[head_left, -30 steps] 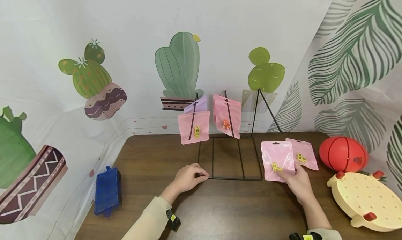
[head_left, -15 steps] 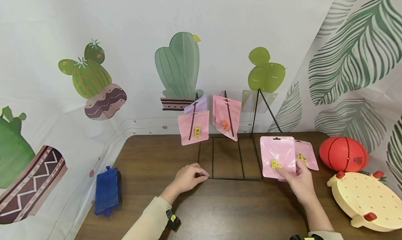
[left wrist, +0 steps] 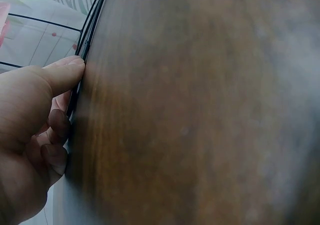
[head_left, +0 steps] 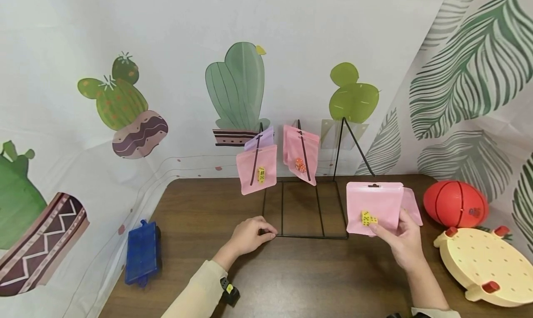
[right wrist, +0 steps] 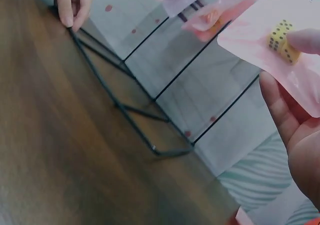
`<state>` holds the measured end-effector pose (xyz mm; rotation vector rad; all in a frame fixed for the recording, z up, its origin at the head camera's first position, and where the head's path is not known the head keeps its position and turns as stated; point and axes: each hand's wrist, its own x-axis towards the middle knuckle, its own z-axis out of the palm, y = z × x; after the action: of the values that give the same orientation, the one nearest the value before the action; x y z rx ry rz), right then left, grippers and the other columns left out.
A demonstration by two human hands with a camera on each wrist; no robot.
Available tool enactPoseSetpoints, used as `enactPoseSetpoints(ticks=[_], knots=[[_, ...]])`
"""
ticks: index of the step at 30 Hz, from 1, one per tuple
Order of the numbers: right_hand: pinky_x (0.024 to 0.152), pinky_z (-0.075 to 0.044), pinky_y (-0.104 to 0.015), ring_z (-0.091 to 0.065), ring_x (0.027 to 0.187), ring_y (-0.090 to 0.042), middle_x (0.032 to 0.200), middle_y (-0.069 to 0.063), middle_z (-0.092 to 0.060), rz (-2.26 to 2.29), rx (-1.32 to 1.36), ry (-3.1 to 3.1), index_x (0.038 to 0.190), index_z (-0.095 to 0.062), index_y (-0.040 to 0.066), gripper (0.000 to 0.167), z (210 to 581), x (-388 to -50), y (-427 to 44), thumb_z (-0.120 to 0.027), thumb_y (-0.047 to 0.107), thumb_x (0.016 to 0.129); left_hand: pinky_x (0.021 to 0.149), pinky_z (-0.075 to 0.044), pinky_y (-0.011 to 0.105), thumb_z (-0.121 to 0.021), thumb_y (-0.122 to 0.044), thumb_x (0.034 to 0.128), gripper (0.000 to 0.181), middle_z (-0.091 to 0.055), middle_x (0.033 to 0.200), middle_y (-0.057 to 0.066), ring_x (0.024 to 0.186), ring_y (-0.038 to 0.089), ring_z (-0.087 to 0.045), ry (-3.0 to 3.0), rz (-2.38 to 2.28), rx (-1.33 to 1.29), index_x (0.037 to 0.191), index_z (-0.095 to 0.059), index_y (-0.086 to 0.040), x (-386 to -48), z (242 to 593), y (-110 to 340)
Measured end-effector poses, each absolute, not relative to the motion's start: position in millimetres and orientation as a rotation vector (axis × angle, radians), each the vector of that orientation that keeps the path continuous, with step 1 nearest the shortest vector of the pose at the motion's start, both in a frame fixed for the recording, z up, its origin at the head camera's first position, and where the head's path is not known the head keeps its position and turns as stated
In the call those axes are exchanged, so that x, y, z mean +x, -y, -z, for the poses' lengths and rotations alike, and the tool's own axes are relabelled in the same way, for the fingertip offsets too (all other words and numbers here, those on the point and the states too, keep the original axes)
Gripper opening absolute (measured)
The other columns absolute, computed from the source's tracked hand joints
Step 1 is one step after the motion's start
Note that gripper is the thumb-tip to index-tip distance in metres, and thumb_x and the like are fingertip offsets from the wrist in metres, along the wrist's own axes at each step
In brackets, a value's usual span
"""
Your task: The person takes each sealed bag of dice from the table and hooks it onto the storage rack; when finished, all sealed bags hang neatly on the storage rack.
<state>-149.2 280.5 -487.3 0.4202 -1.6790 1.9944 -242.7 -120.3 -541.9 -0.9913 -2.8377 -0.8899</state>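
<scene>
My right hand (head_left: 403, 245) holds a pink zip bag (head_left: 381, 200) with yellow dice (head_left: 366, 217) in it, thumb in front and fingers behind. In the right wrist view the thumb presses beside the dice (right wrist: 284, 41). My left hand (head_left: 251, 237) pinches the front left corner of a black wire display rack (head_left: 312, 237); the left wrist view has the thumb on the wire (left wrist: 87, 47). From the rack's left hook hang a pink bag (head_left: 246, 167) with yellow dice and a purple bag (head_left: 268, 136). Pink bags (head_left: 311, 149) with orange dice hang from the middle hook. The right hook (head_left: 358, 146) is bare.
Behind the held bag another pink bag (head_left: 413, 206) lies on the brown table (head_left: 316, 281). To the right are a red ball (head_left: 454, 203) and a cream board with red pegs (head_left: 487, 267). A blue toy cart (head_left: 142, 253) stands at the left edge.
My right hand has lifted the pink bag slightly and moved it right, covering more of the bag behind. The hanging bags sway a little. My left hand has stayed put.
</scene>
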Motion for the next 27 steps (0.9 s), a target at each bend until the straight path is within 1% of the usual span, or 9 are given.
enactPoseSetpoints(ticks=[2,8,9,12,17,22,27], knots=[[0.074,-0.058,-0.024,-0.073,0.093,-0.011,0.110,-0.007,-0.075,-2.011,0.502,1.624,0.124,-0.060,-0.014,0.057,483.0,-148.6,-278.2,-0.056,-0.040,0.073,0.073,-0.051,0.032,-0.076,-0.031,0.0969,0.009,-0.065,0.095,-0.020,0.087,0.006,-0.065,2.838,0.890,-0.991,0.102,-0.082,-0.034,-242.8,542.1,120.2],[0.080,-0.059,-0.029,-0.073,0.101,-0.019,0.115,-0.018,-0.073,-2.058,0.750,1.438,0.124,-0.052,-0.025,0.061,468.3,-151.2,-272.4,-0.045,-0.046,0.067,0.072,-0.050,0.031,-0.076,-0.031,0.0970,0.009,-0.065,0.095,-0.020,0.085,0.005,-0.064,2.839,0.889,-0.990,0.102,-0.082,-0.034,-243.0,542.3,120.0],[0.081,-0.058,-0.030,-0.073,0.102,-0.021,0.116,-0.020,-0.072,-2.068,0.782,1.407,0.124,-0.050,-0.028,0.062,466.2,-151.9,-271.6,-0.043,-0.047,0.066,0.072,-0.050,0.031,-0.075,-0.032,0.0970,0.009,-0.065,0.095,-0.020,0.085,0.005,-0.064,2.839,0.887,-0.989,0.102,-0.082,-0.034,-243.0,542.4,120.0],[0.081,-0.059,-0.031,-0.072,0.103,-0.023,0.117,-0.021,-0.071,-2.069,0.812,1.384,0.126,-0.048,-0.029,0.063,460.2,-152.8,-269.2,-0.043,-0.047,0.066,0.072,-0.050,0.031,-0.075,-0.032,0.0971,0.009,-0.065,0.095,-0.020,0.086,0.006,-0.065,2.844,0.887,-0.986,0.102,-0.082,-0.034,-242.9,542.4,119.9],[0.080,-0.059,-0.033,-0.071,0.103,-0.023,0.119,-0.021,-0.070,-2.064,0.796,1.399,0.130,-0.044,-0.030,0.064,455.7,-153.9,-267.3,-0.046,-0.046,0.068,0.074,-0.052,0.033,-0.075,-0.031,0.0972,0.009,-0.065,0.095,-0.020,0.089,0.007,-0.066,2.849,0.891,-0.979,0.102,-0.082,-0.034,-242.5,542.0,119.7],[0.078,-0.058,-0.034,-0.072,0.100,-0.021,0.118,-0.019,-0.071,-2.079,0.699,1.416,0.129,-0.045,-0.030,0.060,455.4,-153.4,-266.2,-0.047,-0.045,0.070,0.075,-0.052,0.034,-0.075,-0.031,0.0973,0.009,-0.065,0.095,-0.020,0.090,0.007,-0.066,2.852,0.885,-0.979,0.102,-0.082,-0.034,-242.3,541.8,119.7],[0.073,-0.059,-0.028,-0.073,0.092,-0.014,0.110,-0.010,-0.074,-2.032,0.461,1.551,0.125,-0.055,-0.020,0.056,455.6,-151.1,-264.8,-0.053,-0.041,0.073,0.072,-0.051,0.032,-0.075,-0.031,0.0970,0.009,-0.065,0.095,-0.020,0.087,0.006,-0.065,2.850,0.891,-0.976,0.102,-0.082,-0.034,-242.5,541.8,120.0]])
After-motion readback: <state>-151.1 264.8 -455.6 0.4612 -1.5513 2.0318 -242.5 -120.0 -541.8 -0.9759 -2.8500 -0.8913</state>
